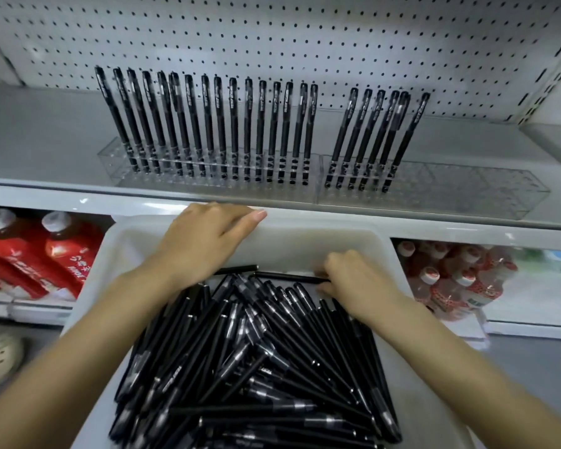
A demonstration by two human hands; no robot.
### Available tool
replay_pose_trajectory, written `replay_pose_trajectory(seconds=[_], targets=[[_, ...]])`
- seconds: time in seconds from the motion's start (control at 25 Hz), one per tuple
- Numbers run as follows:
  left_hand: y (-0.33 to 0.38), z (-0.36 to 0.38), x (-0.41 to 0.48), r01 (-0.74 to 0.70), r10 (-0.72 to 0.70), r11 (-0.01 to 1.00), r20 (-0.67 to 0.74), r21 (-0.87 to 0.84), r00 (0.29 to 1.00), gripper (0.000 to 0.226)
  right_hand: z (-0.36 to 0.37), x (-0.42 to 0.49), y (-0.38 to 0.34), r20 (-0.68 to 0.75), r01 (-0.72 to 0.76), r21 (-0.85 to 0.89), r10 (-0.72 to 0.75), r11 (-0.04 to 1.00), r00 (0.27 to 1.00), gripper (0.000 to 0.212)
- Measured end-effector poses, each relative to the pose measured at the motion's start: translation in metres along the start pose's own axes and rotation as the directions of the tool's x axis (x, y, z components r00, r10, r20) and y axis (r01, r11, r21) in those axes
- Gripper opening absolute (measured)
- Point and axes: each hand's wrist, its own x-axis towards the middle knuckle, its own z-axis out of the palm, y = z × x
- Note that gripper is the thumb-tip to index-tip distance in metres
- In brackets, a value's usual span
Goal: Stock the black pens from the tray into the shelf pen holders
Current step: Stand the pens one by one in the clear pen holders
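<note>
Below pegboard shelving (272, 34), left hand (204, 236) grips the tray (321, 222) rim (pens (256, 351) heaped inside); right hand (353, 278) pinches 1 pen (289, 277).

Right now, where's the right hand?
Head view, right of centre: the right hand is inside the tray at its far end, pinching a black pen beyond the pile; the left hand grips the far rim.

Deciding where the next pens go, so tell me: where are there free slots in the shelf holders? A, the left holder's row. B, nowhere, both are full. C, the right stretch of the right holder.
C: the right holder holds pens only at its left end; the rest of it stands empty.
</note>
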Motion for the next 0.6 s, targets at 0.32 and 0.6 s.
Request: replay_pose_trajectory(seconds=[0.32, 0.6], targets=[[0.011, -0.003, -0.001, 0.053, -0.053, 0.998, -0.014, -0.017, 0.999, 0.033, -0.003, 0.001, -0.005, -0.033, 0.043, -0.111, -0.047, 0.993, 0.998, 0.010], [0.003, -0.004, 0.003, 0.006, -0.021, 0.973, -0.064, -0.233, 0.998, 0.060, -0.035, -0.011, 0.000, -0.182, 0.074, 0.447, 0.010, 0.891, 0.983, 0.004]])
